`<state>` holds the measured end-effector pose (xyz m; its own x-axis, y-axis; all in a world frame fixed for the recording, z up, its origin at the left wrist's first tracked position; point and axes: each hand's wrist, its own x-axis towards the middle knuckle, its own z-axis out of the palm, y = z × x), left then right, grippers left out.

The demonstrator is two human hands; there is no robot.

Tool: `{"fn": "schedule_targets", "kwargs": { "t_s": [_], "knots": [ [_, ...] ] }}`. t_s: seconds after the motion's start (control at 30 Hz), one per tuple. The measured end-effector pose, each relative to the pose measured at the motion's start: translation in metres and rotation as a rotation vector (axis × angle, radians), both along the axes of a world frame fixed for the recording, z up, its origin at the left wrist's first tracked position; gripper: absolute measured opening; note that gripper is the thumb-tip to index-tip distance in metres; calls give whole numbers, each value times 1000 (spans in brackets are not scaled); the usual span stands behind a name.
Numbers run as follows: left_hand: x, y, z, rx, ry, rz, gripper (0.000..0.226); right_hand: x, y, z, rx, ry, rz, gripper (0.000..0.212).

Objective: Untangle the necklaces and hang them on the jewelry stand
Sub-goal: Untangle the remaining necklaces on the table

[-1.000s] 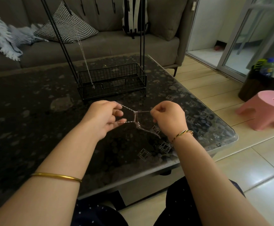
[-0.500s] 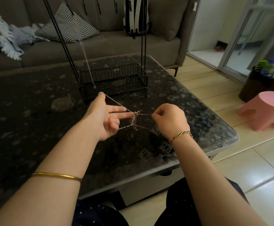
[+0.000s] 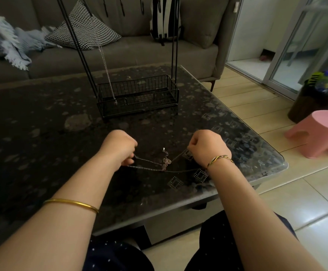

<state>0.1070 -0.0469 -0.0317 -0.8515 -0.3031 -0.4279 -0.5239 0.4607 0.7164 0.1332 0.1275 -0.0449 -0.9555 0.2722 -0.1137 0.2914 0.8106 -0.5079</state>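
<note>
In front of the jewelry stand (image 3: 137, 94), both hands (image 3: 118, 147) (image 3: 208, 147) pinch the tangled necklaces (image 3: 166, 163); better to slacken them and tease the knot loose than pull.

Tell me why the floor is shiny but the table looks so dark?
Head view: daylight through the glass door glares off the floor tiles; the black table sits dim, so the thin necklaces barely show.

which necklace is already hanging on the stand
The silver chain dangling at the left of the jewelry stand, into its basket. The other necklaces are knotted between the left hand and right hand.
</note>
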Motion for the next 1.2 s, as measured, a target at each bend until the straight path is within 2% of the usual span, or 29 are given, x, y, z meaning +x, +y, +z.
{"fn": "schedule_targets", "kwargs": {
  "t_s": [0.1, 0.17, 0.2, 0.27, 0.4, 0.53, 0.63, 0.8, 1.0, 1.2],
  "knots": [
    [0, 1, -6, -343, -44, -231, 21, -1, -2, 0, -34, 13, 17, 14],
    [4, 4, -4, -529, 52, -353, 17, -2, -4, 1, -62, 41, 26, 14],
    [5, 6, -3, -537, 129, -395, 13, -1, -5, 1, -76, 55, 31, 13],
    [7, 10, -5, -473, 260, -505, 25, -1, -8, 2, -92, 91, 38, 13],
    [13, 24, -8, -466, 253, -739, 18, -1, -9, 4, -136, 166, 51, 14],
    [15, 36, -14, -545, 262, -744, 17, 0, -10, 5, -243, 219, 57, 14],
    [15, 40, -15, -559, 280, -702, 20, -1, -5, 5, -248, 227, -7, 17],
    [9, 31, -13, -406, 285, -584, 20, -1, 2, 2, -208, 174, -54, 20],
    [3, 24, -5, -13, 358, -344, 18, -4, 0, -2, -235, 148, -14, 18],
    [1, 15, 5, 354, 179, -157, 6, -4, -5, 3, -408, 302, -38, 14]
  ]
}}
